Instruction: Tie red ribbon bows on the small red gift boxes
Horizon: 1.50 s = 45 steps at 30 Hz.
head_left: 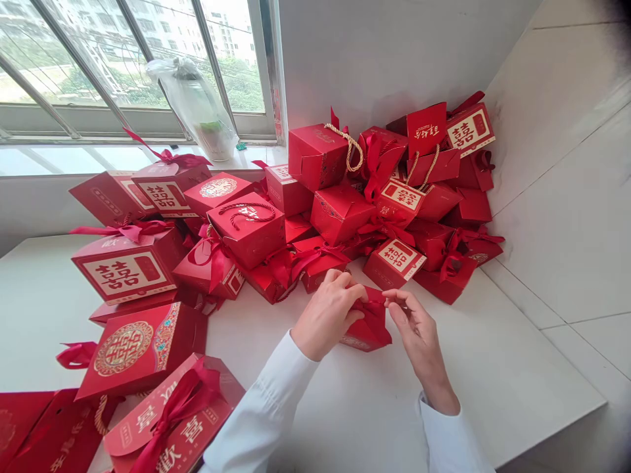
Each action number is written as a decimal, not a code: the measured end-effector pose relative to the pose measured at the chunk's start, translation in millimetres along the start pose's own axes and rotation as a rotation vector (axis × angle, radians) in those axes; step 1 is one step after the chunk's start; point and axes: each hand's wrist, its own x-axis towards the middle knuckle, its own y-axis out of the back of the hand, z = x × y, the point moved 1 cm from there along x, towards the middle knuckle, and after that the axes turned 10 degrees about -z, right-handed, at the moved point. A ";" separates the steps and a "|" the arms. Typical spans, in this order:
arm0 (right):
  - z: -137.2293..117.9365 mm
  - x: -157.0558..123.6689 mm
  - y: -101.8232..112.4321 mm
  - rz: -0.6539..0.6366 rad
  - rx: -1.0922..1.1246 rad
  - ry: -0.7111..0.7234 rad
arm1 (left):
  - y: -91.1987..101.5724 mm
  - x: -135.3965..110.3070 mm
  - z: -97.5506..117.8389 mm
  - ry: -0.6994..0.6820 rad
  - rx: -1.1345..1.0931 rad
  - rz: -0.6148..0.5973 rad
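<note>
Small red box point(369, 332) located on white table point(497, 387), near side of the pile, right of centre, between both hands. Its top is mostly covered by a red ribbon point(373, 309) and by fingers. A printed pattern is partly visible on its near side; it can't be read.

Left hand point(329, 312): back of hand turned up, fingers curled, ribbon pinched between thumb and forefinger at the box top. Exact contact is blocked by the knuckles.

Right hand point(418, 328): thumb and forefinger brought close together at the right edge of the ribbon, other fingers loosely bent. Whether ribbon is pinched or only touched can't be told. White sleeves point(266, 407) are cut off by the near edge.

Far side: pile of red boxes point(342, 213) stacked in a disordered heap, many overlapped, so no reliable count. Bows and rope handles are tangled between them; lower boxes are mostly buried.

Near left: large box point(140, 430) tied with a bow, clipped by the near edge. Box with round emblem point(140, 348) is seen just beyond it, tilted. Red carton point(44, 430) in the near left corner is cut off by the frame; its shape is unclear.

Far left: cup point(211, 135) on the sill, blurred by a cloudy plastic bag point(185, 82); contents can't be identified. Barred window point(118, 59) behind it is partly washed out by glare.
</note>
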 end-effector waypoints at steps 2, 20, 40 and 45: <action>-2.8 6.7 -0.6 -0.024 -0.070 0.011 | -1.2 0.8 -1.5 0.009 -0.009 0.003; -22.5 21.3 8.6 -0.112 -0.229 0.026 | 9.3 -13.4 -6.9 0.408 -0.041 -0.069; -0.1 28.6 -0.1 0.014 0.126 -0.030 | 15.7 -15.3 -16.5 0.442 -0.153 -0.229; 4.0 29.2 0.6 -0.026 0.167 -0.048 | 23.5 -19.9 -9.6 0.411 -0.114 -0.103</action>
